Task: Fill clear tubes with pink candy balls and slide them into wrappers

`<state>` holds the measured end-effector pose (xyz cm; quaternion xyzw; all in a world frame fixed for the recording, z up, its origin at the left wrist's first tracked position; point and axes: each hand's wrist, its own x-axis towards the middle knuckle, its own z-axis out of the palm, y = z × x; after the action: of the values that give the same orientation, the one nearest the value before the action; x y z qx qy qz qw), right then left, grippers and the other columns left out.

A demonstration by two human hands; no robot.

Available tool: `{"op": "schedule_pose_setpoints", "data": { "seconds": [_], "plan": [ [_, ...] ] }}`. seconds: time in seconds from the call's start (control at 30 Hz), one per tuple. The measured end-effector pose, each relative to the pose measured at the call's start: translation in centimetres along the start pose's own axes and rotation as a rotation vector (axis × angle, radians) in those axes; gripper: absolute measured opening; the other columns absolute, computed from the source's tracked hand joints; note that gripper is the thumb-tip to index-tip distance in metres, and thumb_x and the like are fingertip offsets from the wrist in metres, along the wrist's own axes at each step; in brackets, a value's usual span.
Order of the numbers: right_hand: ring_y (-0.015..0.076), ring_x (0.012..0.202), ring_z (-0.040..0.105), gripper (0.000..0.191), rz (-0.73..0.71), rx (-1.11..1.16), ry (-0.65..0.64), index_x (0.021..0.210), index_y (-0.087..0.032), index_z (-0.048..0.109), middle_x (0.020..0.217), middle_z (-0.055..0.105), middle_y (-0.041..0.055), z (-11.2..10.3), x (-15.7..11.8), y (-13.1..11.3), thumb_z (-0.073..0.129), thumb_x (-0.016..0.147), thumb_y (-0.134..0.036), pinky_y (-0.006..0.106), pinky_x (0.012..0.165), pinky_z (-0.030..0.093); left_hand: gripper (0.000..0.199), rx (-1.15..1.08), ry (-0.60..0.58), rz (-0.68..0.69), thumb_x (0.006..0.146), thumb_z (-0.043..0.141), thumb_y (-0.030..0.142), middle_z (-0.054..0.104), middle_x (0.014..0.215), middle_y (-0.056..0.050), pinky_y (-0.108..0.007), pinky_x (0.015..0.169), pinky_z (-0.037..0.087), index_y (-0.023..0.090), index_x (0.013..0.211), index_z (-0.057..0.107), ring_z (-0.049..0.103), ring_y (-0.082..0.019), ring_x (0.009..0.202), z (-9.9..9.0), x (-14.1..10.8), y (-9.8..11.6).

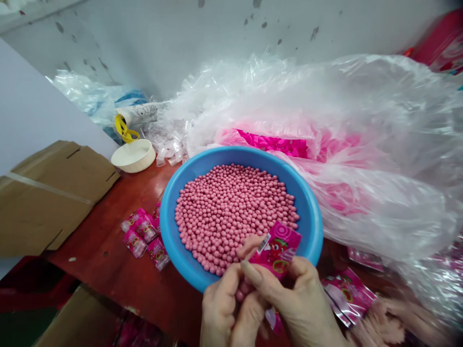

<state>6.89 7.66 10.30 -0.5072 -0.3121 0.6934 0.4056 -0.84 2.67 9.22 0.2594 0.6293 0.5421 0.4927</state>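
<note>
Both hands meet over the near rim of a blue basin [168, 226] that holds a heap of small round pink candies [227, 207]. My right hand [304, 303] is closed on a shiny pink packet [280, 248] with a red fruit cartoon and a barcode, its thumb reaching toward my left hand. My left hand [227, 306] is curled just left of it, with a few pink candies showing between its fingers. Another bit of pink packaging [274, 320] shows under the hands. Whether the upper packet is open is hidden.
Several filled pink packets [144, 231] lie left of the basin on the red table [108, 260]. Behind are a white round lid [133, 156], clear plastic pieces [173, 144] and a large clear bag [379, 106]. Cardboard [54, 193] stands left. Another person's hand [390, 320] is near a packet [349, 294].
</note>
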Motion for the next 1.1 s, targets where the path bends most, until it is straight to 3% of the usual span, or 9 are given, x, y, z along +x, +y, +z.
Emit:
{"op": "schedule_pose_setpoints", "data": {
  "seconds": [0.13,0.23,0.33,0.4,0.5,0.6,0.7,0.9,1.1],
  "plan": [
    [0.0108,0.049,0.058,0.026,-0.017,-0.011,-0.044,0.065,-0.016,0.071,0.055,0.065,-0.0010,-0.1,-0.2,0.4,0.084,0.052,-0.035,0.018,0.046,0.051,0.036,-0.181,0.053,-0.102,0.063,0.076,0.043,0.050,0.047,0.004,-0.018,0.034,0.029,0.018,0.089,0.072,0.035,-0.006,0.036,0.4,0.2,-0.1],
    [0.0170,0.066,0.067,0.041,-0.038,0.064,-0.091,0.095,-0.022,0.070,0.082,0.073,0.0027,-0.1,-0.4,1.3,0.080,0.060,-0.041,0.019,0.045,0.051,0.040,-0.384,0.125,-0.101,0.061,0.078,0.041,0.060,0.057,0.002,-0.016,0.035,0.035,0.019,0.094,0.069,0.045,-0.007,0.040,0.5,0.9,0.4],
    [0.0234,0.096,0.065,0.041,-0.344,-0.112,0.027,0.112,-0.026,0.065,0.113,0.067,0.0068,-0.1,-0.5,3.2,0.072,0.072,-0.036,0.027,0.066,0.057,0.031,-0.528,0.199,-0.017,0.061,0.080,0.031,0.068,0.066,0.000,-0.016,0.049,0.049,0.018,0.088,0.070,0.059,-0.010,0.053,0.2,1.7,0.9],
    [0.0244,0.103,0.062,0.035,-0.580,-0.268,0.085,0.109,-0.027,0.067,0.114,0.065,0.0063,0.0,-0.6,4.6,0.070,0.075,-0.032,0.033,0.083,0.053,0.025,-0.616,0.232,-0.043,0.059,0.083,0.024,0.070,0.069,0.000,-0.017,0.061,0.053,0.019,0.081,0.071,0.064,-0.010,0.060,-0.3,2.0,0.9],
    [0.0223,0.100,0.060,0.027,-0.741,-0.345,0.107,0.106,-0.028,0.068,0.109,0.065,0.0048,0.6,-0.7,5.9,0.066,0.079,-0.029,0.032,0.087,0.050,0.025,-0.703,0.248,-0.137,0.055,0.085,0.020,0.072,0.069,0.002,-0.011,0.058,0.051,0.021,0.076,0.073,0.064,-0.006,0.058,-1.0,1.9,0.7],
    [0.0188,0.084,0.064,0.014,-0.659,-0.340,0.013,0.093,-0.025,0.067,0.092,0.069,0.0031,1.1,-0.9,5.9,0.059,0.084,-0.031,0.026,0.075,0.051,0.024,-0.692,0.219,-0.119,0.055,0.085,0.024,0.072,0.066,0.001,-0.015,0.057,0.052,0.020,0.075,0.073,0.065,-0.009,0.057,-1.3,1.7,0.7],
    [0.0160,0.068,0.064,0.014,-0.541,-0.360,-0.060,0.085,-0.024,0.066,0.074,0.068,0.0004,1.2,-1.1,5.7,0.055,0.086,-0.033,0.022,0.065,0.051,0.035,-0.591,0.138,0.006,0.056,0.082,0.038,0.072,0.072,-0.005,-0.023,0.057,0.054,0.016,0.082,0.073,0.065,-0.016,0.061,-1.3,1.8,1.3],
    [0.0208,0.075,0.068,0.022,-0.513,-0.400,-0.034,0.092,-0.023,0.069,0.085,0.073,0.0058,0.7,-1.4,6.1,0.057,0.084,-0.039,0.022,0.057,0.053,0.018,-0.456,0.012,-0.049,0.067,0.077,0.030,0.065,0.055,-0.002,-0.017,0.048,0.045,0.014,0.069,0.069,0.054,-0.009,0.049,-1.9,2.2,2.0],
    [0.0226,0.090,0.068,0.029,-0.479,-0.391,-0.198,0.111,-0.021,0.066,0.099,0.072,0.0087,0.0,-1.0,4.5,0.054,0.086,-0.031,0.027,0.075,0.055,0.018,-0.422,0.027,-0.073,0.071,0.074,0.029,0.071,0.067,-0.005,-0.022,0.061,0.051,0.014,0.079,0.074,0.062,-0.013,0.061,-2.2,1.5,0.3]
  ]
}}
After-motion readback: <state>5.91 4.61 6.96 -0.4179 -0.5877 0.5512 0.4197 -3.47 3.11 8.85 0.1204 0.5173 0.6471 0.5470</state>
